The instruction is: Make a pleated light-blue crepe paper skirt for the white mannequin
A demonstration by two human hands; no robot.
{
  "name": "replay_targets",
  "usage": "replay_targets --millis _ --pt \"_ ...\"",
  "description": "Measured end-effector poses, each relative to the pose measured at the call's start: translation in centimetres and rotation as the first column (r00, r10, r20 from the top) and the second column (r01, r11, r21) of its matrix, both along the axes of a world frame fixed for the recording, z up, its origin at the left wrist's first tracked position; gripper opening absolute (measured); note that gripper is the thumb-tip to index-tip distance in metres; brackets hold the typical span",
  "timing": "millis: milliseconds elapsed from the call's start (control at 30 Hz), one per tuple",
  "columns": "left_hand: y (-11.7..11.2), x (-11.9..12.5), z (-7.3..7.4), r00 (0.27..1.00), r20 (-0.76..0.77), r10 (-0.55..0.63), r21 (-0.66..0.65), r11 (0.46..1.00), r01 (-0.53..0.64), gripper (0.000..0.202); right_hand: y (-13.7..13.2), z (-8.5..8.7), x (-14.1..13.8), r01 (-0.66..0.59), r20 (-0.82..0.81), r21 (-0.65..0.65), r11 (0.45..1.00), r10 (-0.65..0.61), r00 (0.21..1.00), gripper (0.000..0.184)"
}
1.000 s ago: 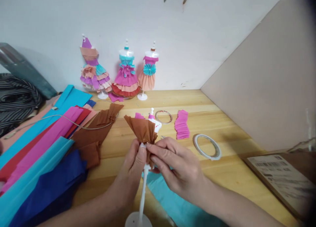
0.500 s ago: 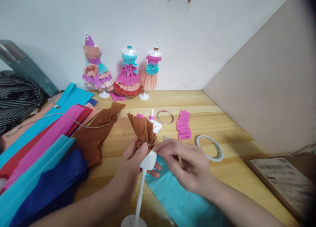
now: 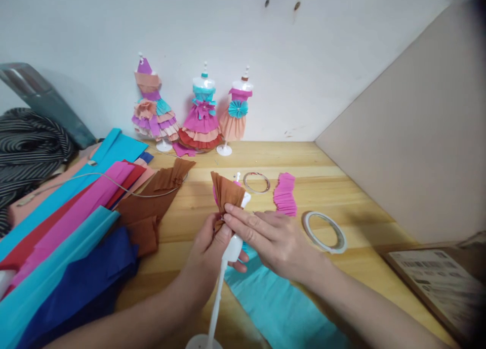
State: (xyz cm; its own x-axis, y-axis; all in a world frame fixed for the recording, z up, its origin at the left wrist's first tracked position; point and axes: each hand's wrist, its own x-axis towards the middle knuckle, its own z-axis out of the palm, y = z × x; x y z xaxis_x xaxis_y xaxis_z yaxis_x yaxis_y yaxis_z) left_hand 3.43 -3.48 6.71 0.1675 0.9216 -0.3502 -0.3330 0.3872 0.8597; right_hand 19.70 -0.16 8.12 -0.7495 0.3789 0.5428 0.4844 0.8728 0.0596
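Note:
A small white dress form [image 3: 234,248] leans in my left hand [image 3: 205,250], whose fingers close round its waist. Pleated brown crepe paper [image 3: 228,189] fans upward from the waist, over the form's front. My left thumb presses its gathered lower end. From the right, my right hand [image 3: 271,237] reaches over with fingers together, their tips pressing the gathered paper beside that thumb; its own thumb is hidden. Below the hands lies a sheet of turquoise crepe paper [image 3: 277,303]. The form's round base [image 3: 204,342] shows at the bottom edge.
Three dressed forms, lilac [image 3: 155,116], magenta [image 3: 201,116] and peach [image 3: 234,121], stand against the wall. Coloured paper rolls [image 3: 68,212] and brown paper [image 3: 148,202] lie left. Right are a pleated pink strip [image 3: 285,194], a wire coil [image 3: 257,182], a tape roll [image 3: 324,232] and a cardboard box [image 3: 425,283].
My right hand has moved left and up onto the gathered brown paper, from beside the form's waist. The brown fan has tipped to the right and stands more upright. The view has shifted slightly.

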Motion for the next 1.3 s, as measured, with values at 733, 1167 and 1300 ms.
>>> replay_targets --millis 733,1167,1300 --pt "-0.3 -0.1 -0.5 0.991 -0.103 -0.091 0.130 0.986 0.104 0.037 1.1 -0.4 0.4 -0.070 -0.162 -0.244 0.967 0.031 0.986 0.033" --pt "-0.3 -0.1 -0.1 0.991 -0.108 -0.083 0.131 0.987 0.097 0.039 1.5 1.5 0.2 -0.058 -0.050 -0.307 0.950 0.045 0.998 0.035" --pt "-0.1 -0.1 0.3 0.991 -0.086 -0.100 0.087 0.990 0.108 0.038 1.8 2.2 0.3 -0.098 -0.050 -0.407 0.908 0.085 0.995 0.026"
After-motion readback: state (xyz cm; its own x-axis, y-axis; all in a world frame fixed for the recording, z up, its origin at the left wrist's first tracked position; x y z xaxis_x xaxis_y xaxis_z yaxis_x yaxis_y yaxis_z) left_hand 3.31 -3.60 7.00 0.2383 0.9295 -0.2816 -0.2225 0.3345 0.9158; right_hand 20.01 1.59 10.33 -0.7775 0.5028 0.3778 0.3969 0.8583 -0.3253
